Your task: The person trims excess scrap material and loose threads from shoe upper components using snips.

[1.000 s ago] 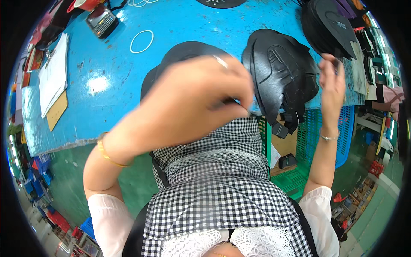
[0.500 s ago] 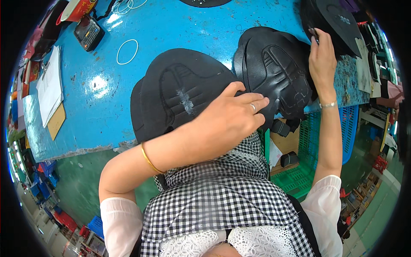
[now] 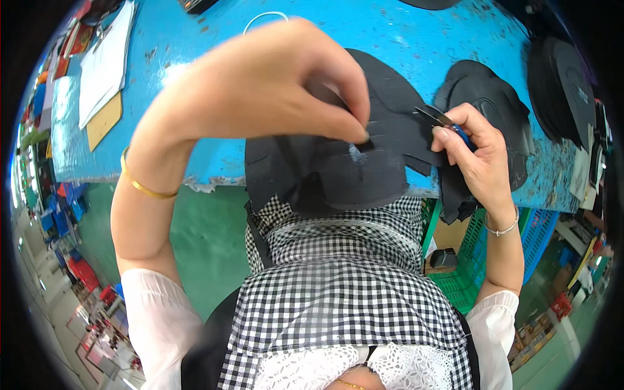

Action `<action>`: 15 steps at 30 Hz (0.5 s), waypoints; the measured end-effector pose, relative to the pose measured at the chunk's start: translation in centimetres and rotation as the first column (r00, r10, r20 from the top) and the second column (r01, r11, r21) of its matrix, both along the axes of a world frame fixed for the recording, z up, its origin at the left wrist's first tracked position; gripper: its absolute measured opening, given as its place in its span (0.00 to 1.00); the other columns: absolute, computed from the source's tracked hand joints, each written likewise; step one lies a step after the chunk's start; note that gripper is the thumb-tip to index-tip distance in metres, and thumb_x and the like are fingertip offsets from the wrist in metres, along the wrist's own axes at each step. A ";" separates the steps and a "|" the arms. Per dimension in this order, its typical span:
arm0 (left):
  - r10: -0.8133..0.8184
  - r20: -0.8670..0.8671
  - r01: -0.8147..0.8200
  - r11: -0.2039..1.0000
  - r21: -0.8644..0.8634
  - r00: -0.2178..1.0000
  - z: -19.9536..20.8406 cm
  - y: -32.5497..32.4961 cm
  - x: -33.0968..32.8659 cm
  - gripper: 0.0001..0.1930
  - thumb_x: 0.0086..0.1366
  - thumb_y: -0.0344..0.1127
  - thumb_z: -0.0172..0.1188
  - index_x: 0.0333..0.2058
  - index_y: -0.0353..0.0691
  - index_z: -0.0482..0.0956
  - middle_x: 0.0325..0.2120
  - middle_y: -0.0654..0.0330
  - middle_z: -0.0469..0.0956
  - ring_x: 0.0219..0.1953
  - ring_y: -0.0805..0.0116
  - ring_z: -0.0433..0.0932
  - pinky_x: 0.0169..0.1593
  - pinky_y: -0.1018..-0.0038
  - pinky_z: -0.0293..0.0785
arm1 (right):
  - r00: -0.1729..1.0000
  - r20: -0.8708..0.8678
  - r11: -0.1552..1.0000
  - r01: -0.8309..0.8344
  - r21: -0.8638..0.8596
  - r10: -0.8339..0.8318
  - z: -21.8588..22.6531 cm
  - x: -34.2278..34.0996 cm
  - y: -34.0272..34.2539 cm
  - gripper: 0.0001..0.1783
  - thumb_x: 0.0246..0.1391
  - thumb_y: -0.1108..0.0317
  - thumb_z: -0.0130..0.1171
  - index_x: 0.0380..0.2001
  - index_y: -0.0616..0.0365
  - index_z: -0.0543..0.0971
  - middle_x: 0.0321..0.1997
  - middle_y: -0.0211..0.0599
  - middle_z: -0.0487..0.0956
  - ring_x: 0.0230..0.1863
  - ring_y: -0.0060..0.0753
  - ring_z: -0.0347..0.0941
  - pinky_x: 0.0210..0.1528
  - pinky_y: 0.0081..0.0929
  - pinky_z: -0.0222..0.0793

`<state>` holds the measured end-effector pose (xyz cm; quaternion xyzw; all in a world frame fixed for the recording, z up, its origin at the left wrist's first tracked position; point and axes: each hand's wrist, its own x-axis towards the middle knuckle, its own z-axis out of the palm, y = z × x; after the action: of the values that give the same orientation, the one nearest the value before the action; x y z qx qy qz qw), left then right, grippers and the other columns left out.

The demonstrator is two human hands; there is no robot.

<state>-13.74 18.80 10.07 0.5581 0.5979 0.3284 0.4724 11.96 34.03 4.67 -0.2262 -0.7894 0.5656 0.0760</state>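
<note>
A stack of black padded pieces (image 3: 383,175), rounded in outline, lies at the table's front edge against my apron; a pale smear marks its top. Above it my left hand (image 3: 286,91) is bent over, thumb and forefinger pinched together and partly blurred. Whether a bit of black material sits in that pinch is too unclear to tell. My right hand (image 3: 478,153) grips small thread snips (image 3: 463,135) with a blue handle. Their dark blades point left, over the stack's right edge. Close by that hand, a second black stack (image 3: 484,84) of moulded pieces lies to the right.
A taller black stack (image 3: 562,88) stands at the far right of the blue table (image 3: 214,153). Papers on a clipboard (image 3: 104,71) lie at the left, and a pale elastic ring (image 3: 265,14) at the back. Below the table's edge are green (image 3: 463,279) and blue (image 3: 539,237) crates.
My left hand has lifted off the pieces and moved up and left into a pinch. My right hand has come down and inward with the snips. The near stack has shifted and turned.
</note>
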 end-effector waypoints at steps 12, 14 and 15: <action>-0.199 -0.373 0.225 0.974 0.028 0.906 -3.4 1.1 1.4 0.06 0.52 0.36 0.71 0.27 0.41 0.86 0.21 0.59 0.80 0.27 0.61 0.78 0.35 0.66 0.74 | 0.998 0.067 0.983 0.005 0.183 -0.018 0.2 -0.7 -0.5 0.03 0.64 0.71 0.58 0.36 0.58 0.76 0.24 0.22 0.76 0.21 0.07 0.61 0.23 0.12 0.53; -0.194 -0.398 0.227 0.973 0.037 0.897 -3.8 1.0 1.6 0.07 0.51 0.36 0.71 0.27 0.41 0.85 0.22 0.59 0.80 0.28 0.59 0.79 0.37 0.65 0.74 | 0.997 0.072 0.980 -0.006 0.200 -0.009 1.0 -0.4 -0.4 0.03 0.62 0.72 0.60 0.35 0.59 0.76 0.25 0.25 0.78 0.24 0.11 0.68 0.27 0.14 0.61; -0.191 -0.425 0.231 0.972 0.044 0.885 -4.0 0.9 1.7 0.07 0.51 0.37 0.71 0.27 0.41 0.85 0.23 0.59 0.80 0.30 0.58 0.79 0.38 0.64 0.74 | 0.997 0.075 0.976 -0.015 0.216 -0.001 1.5 -0.3 -0.4 0.03 0.59 0.74 0.61 0.34 0.61 0.77 0.25 0.28 0.80 0.28 0.15 0.75 0.32 0.17 0.68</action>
<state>-12.04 19.68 6.11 0.6985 0.6049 0.1755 0.3397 11.62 33.62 6.16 -0.2350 -0.8493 0.4677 0.0686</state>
